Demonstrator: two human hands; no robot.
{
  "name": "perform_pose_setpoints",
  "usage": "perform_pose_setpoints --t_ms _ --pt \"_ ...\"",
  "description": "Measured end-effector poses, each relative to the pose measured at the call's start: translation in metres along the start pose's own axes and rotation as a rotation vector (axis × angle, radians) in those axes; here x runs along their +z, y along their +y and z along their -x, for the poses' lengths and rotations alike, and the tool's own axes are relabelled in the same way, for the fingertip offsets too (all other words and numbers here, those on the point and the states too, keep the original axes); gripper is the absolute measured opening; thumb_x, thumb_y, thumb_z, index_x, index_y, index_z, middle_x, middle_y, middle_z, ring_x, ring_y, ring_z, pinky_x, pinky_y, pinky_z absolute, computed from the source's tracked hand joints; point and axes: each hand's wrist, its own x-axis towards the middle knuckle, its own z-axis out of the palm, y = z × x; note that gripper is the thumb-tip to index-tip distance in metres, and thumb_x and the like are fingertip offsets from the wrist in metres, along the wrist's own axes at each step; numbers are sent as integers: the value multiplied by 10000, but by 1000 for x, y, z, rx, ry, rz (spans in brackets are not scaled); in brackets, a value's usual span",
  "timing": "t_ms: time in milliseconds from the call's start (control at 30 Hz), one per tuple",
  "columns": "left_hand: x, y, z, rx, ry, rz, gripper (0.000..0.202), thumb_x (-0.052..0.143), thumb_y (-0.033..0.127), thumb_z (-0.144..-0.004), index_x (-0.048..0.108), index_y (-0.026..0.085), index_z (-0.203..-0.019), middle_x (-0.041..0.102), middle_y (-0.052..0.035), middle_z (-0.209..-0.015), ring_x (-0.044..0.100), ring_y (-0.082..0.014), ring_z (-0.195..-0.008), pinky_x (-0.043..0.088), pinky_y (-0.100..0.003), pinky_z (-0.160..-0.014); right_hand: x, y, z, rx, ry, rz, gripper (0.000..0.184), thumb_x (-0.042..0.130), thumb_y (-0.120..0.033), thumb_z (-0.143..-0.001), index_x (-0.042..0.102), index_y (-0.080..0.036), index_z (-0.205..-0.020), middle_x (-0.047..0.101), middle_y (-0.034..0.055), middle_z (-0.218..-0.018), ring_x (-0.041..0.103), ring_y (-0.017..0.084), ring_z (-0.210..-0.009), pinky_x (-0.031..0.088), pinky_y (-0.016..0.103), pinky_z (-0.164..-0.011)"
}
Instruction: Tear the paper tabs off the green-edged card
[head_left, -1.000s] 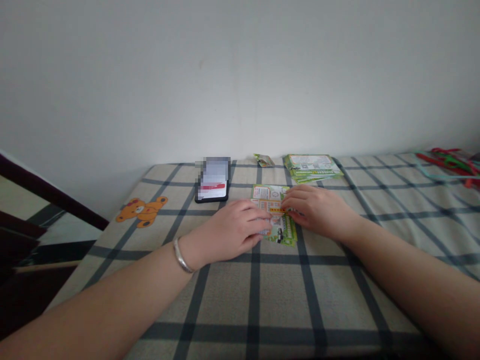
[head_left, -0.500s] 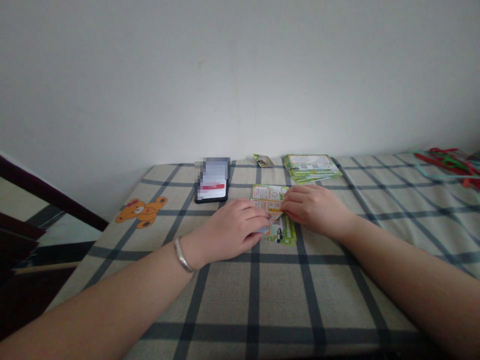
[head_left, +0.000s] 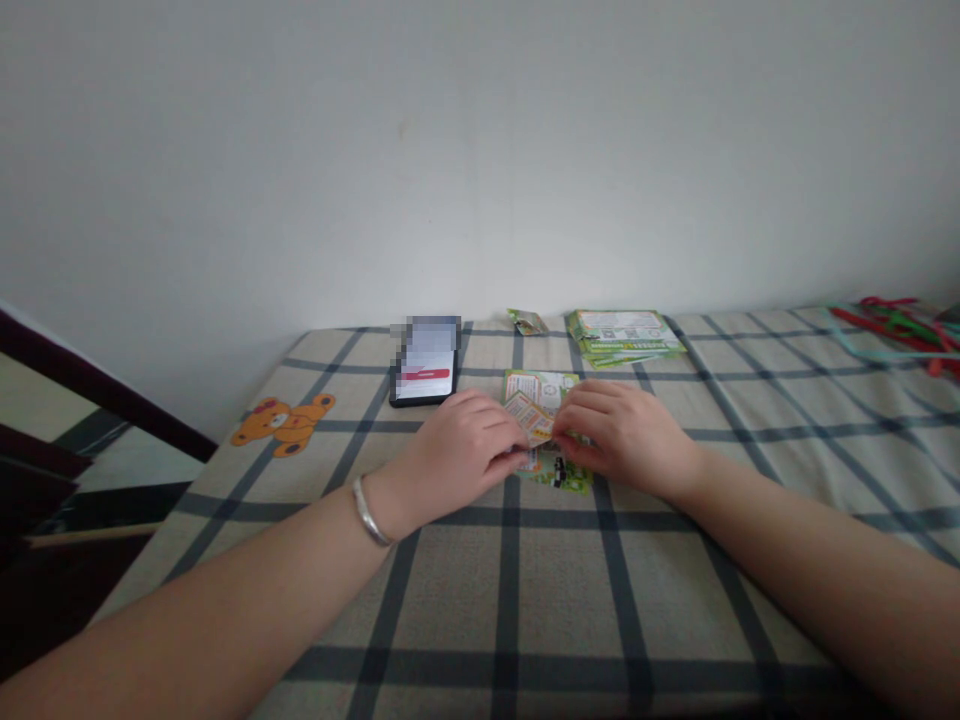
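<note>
No word, brand or number can be read. The lifted leaflet (head_left: 529, 415) carries small lines of print and a few yellow marks, too fine to make out. On the lower leaflet (head_left: 534, 384) beneath it, rows of tiny lettering near the far edge are equally illegible. The leaflet stack (head_left: 626, 322) farther back shows lines of print and small dark squarish marks, none decipherable. The phone (head_left: 426, 362) has a partly pixelated screen with a red bar, its text unreadable.

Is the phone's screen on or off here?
On: the phone is lit pale, with a red bar across its lower part. Pixelation hides what its upper part shows.
</note>
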Motion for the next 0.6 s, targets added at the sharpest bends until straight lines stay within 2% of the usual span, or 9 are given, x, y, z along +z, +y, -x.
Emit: perform_pose_setpoints --t_ms 167,367,500,600 --pt "0 3 1 -3 39 -118 149 591 297 -895 668 179 -848 636 -44 -905 560 -192 -853 440 -345 -755 -1 -6 -3 -37 25 -40 215 483 -278 -933 650 -176 -843 649 48 -796 558 183 -772 429 305 -704" --pt "0 3 0 16 35 -189 129 577 235 -891 653 164 -816 647 -35 -806 562 -174 -769 437 -322 -693 2 -4 -1 -29 35 -143 186 518 -311 -924 654 -184 -925 669 60 -871 576 195 -851 463 327 -764" --pt "2 1 0 5 51 -106 108 547 214 -904 637 172 -861 656 -24 -841 584 -166 -802 445 -313 -713 6 1 0 19 -2 -186 169 599 -306 -873 647 -179 -973 673 71 -962 580 211 -936 477 353 -820" --pt "4 0 1 -20 129 16 92 527 169 -902 617 178 -920 662 -16 -894 598 -159 -854 467 -308 -768 8 5 1 59 -20 -220 118 621 -220 -845 648 -186 -955 672 60 -1015 579 201 -972 479 353 -852"
